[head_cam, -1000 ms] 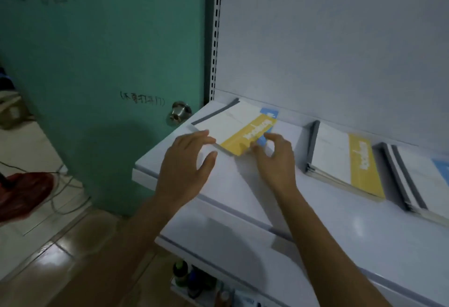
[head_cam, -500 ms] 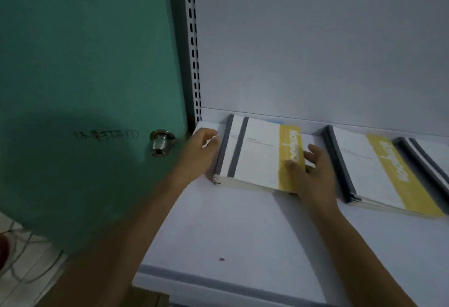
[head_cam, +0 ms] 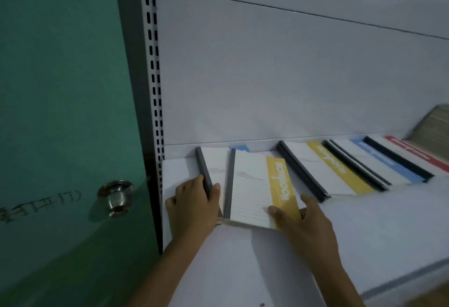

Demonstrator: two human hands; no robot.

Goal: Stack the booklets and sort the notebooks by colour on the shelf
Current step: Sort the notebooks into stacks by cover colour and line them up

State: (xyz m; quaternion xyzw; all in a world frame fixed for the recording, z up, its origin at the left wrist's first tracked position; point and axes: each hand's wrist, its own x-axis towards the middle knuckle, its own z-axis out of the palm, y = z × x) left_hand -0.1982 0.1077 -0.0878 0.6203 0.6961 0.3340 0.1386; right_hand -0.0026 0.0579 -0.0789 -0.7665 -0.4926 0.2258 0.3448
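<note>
At the left end of the white shelf lies a white notebook with a yellow band on top of a blue-banded notebook whose blue corner peeks out behind. My right hand pinches the yellow notebook's near right corner, thumb on the cover. My left hand grips the grey spine of the lower notebook. To the right sit a yellow-banded stack, a blue-banded stack and a red-banded notebook.
A green door with a metal knob stands just left of the shelf's perforated upright. The shelf's back panel rises behind the notebooks. A tilted pile of booklets sits at the far right.
The view has moved closer. The top yellow notebook has shifted right off the lower one, exposing its grey spine. My left hand now holds that spine and my right hand holds the yellow notebook's corner.
</note>
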